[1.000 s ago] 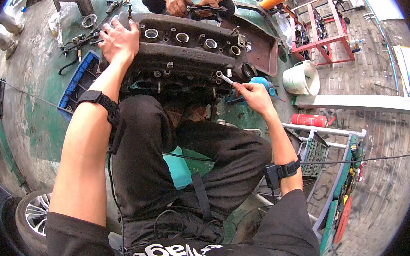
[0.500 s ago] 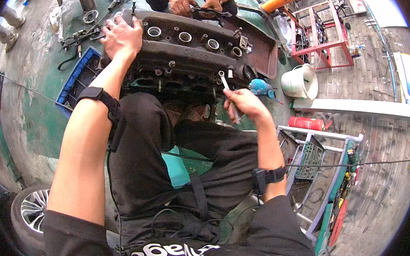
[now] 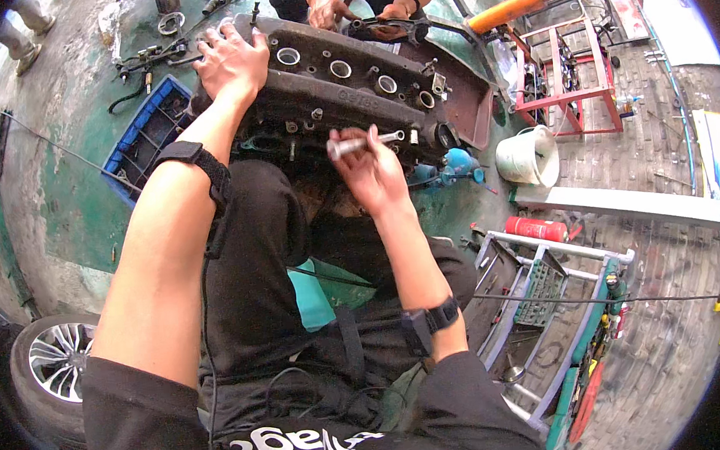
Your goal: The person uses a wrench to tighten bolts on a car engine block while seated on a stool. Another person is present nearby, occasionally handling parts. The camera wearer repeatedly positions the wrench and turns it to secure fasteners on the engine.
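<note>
A dark, grimy engine [image 3: 325,105] with a ribbed cover and several round openings lies in front of my knees. My left hand [image 3: 233,61] rests on the far left corner of that cover, fingers spread and bare of any tool. In my right hand [image 3: 368,169] is a silver combination wrench [image 3: 386,137], its handle pointing left in my curled fingers. The ring end sits at the near right edge of the engine, close to a small pale cylinder; whether it is seated on a bolt I cannot tell. A blue rounded part [image 3: 459,165] lies beside that corner.
Across the engine, a co-worker's hands [image 3: 390,15] handle a dark part above a brown tray [image 3: 474,110]. A blue crate [image 3: 145,132] stands left. On the right are a white bucket [image 3: 528,158], a red fire extinguisher [image 3: 538,229] and a tool cart [image 3: 542,287].
My right hand has swung left with the wrench, turning its handle from pointing toward me to pointing left. My left hand stays on the cover. The whole view has shifted slightly.
</note>
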Action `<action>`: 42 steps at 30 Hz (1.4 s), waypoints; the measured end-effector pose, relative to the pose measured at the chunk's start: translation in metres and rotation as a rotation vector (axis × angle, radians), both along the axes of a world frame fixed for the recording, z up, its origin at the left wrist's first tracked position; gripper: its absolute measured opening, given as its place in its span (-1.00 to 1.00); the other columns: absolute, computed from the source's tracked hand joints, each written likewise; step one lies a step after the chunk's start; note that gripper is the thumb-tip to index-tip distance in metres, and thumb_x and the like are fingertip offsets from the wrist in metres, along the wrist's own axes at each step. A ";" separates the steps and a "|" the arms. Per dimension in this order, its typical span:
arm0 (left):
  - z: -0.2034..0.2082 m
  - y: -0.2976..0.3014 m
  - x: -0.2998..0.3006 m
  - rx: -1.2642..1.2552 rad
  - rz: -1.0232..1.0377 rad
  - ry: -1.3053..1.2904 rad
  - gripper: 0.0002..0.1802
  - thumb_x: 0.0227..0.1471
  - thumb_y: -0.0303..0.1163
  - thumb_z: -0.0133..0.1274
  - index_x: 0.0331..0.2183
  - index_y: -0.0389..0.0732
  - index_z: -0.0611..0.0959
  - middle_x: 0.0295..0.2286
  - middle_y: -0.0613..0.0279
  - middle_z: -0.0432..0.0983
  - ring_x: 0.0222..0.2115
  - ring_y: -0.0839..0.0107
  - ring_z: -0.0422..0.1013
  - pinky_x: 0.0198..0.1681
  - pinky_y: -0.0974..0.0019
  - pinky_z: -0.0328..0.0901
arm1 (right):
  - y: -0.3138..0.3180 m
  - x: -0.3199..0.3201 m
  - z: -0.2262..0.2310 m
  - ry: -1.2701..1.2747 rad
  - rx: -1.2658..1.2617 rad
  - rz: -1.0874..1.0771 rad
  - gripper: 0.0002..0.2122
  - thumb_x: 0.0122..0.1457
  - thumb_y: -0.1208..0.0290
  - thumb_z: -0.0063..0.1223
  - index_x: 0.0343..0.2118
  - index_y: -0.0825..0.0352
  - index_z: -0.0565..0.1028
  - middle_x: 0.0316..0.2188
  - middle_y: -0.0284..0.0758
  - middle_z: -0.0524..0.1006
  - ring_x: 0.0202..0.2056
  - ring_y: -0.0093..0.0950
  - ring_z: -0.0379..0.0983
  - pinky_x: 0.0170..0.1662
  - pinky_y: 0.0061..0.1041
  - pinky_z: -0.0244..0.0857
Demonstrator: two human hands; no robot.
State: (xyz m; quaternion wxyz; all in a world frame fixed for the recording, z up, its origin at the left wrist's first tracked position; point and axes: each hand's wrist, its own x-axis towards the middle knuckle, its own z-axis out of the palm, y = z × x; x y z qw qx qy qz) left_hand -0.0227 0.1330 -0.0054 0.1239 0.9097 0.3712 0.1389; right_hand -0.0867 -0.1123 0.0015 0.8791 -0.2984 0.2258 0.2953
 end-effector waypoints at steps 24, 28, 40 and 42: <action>-0.001 0.000 0.001 -0.014 -0.001 0.037 -0.32 0.13 0.07 -0.24 0.09 -0.26 0.34 0.07 -0.10 0.26 0.10 0.02 0.22 0.07 -0.05 0.19 | -0.140 0.041 0.035 -1.279 -1.640 0.600 -0.74 0.13 0.27 0.14 -0.44 0.42 0.60 -0.73 -0.27 0.41 -0.67 -0.57 0.28 -0.57 -0.48 0.11; 0.001 -0.001 0.001 -0.016 0.000 0.048 -0.32 0.12 0.07 -0.24 0.09 -0.25 0.34 0.07 -0.09 0.26 0.10 0.03 0.22 0.07 -0.04 0.19 | -0.135 0.047 0.034 -1.321 -1.621 0.604 -0.76 0.10 0.30 0.16 -0.43 0.43 0.59 -0.72 -0.22 0.43 -0.66 -0.56 0.33 -0.56 -0.46 0.14; -0.005 0.000 0.001 0.029 0.007 -0.023 -0.34 0.10 0.07 -0.19 0.05 -0.24 0.38 0.02 -0.07 0.31 0.06 0.03 0.26 0.04 -0.04 0.21 | -0.108 0.032 0.048 -0.294 -1.171 0.766 -0.68 0.19 0.16 0.06 -0.43 0.39 0.51 -0.76 -0.42 0.36 -0.84 -0.60 0.27 -0.79 -0.60 0.15; -0.004 0.001 0.002 0.023 0.003 -0.020 -0.34 0.10 0.07 -0.19 0.05 -0.24 0.38 0.02 -0.07 0.31 0.06 0.03 0.26 0.04 -0.04 0.21 | -0.104 0.027 0.044 -0.219 -1.046 0.673 -0.69 0.18 0.17 0.08 -0.50 0.34 0.47 -0.76 -0.43 0.36 -0.81 -0.57 0.26 -0.75 -0.55 0.18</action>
